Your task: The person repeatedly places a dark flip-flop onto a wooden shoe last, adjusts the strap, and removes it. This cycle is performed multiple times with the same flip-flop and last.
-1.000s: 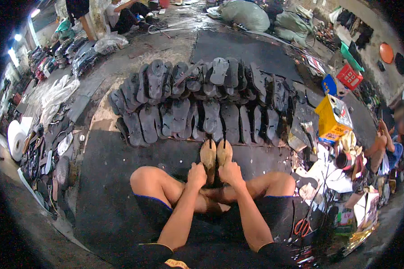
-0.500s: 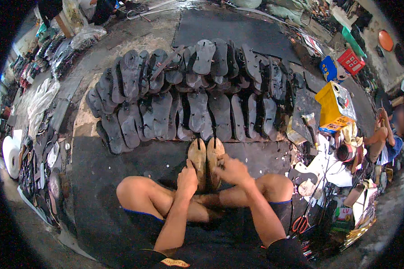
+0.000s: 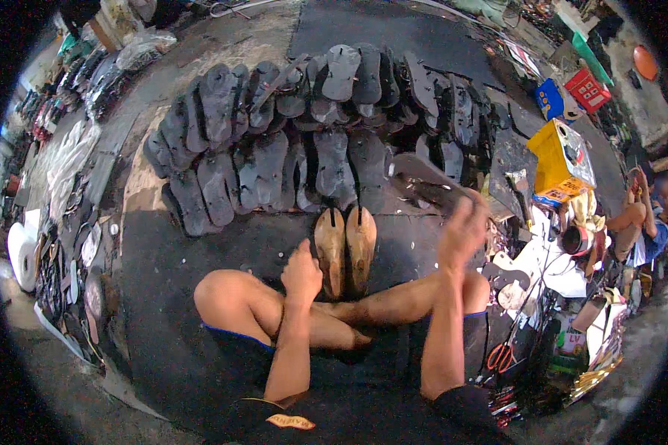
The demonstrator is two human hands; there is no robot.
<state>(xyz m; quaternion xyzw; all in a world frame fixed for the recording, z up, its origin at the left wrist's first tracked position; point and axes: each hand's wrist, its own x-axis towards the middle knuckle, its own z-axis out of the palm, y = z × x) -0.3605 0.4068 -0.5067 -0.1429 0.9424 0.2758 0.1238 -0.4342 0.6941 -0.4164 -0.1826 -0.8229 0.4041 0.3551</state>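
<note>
My two hands are apart. My left hand [image 3: 302, 276] is curled closed just beside the left wooden last [image 3: 329, 252]; I cannot tell whether it touches the last or encloses anything. The right wooden last [image 3: 361, 252] lies parallel to it, between my two hands, toe end directed away from me. My right hand [image 3: 464, 233] is raised, its fingers clamped on one end of a dark sole [image 3: 427, 176]; the sole, slightly blurred, extends tilted from the fingers, forward and to the left.

Below my hands, my crossed legs [image 3: 239, 304] rest on a black mat [image 3: 163, 285]. To the right of my right hand lie white sheets [image 3: 548, 261]; nearer my body on that side are scissors [image 3: 502, 347] with orange handles. Ahead of both hands, stacked soles [image 3: 334, 169] stand in two rows. Beyond my right hand, to the right, is a yellow tin [image 3: 564, 163]. Past it sit a blue box [image 3: 549, 100] and a red box [image 3: 588, 90]. Well to the left of my left hand is a white roll [image 3: 22, 256].
</note>
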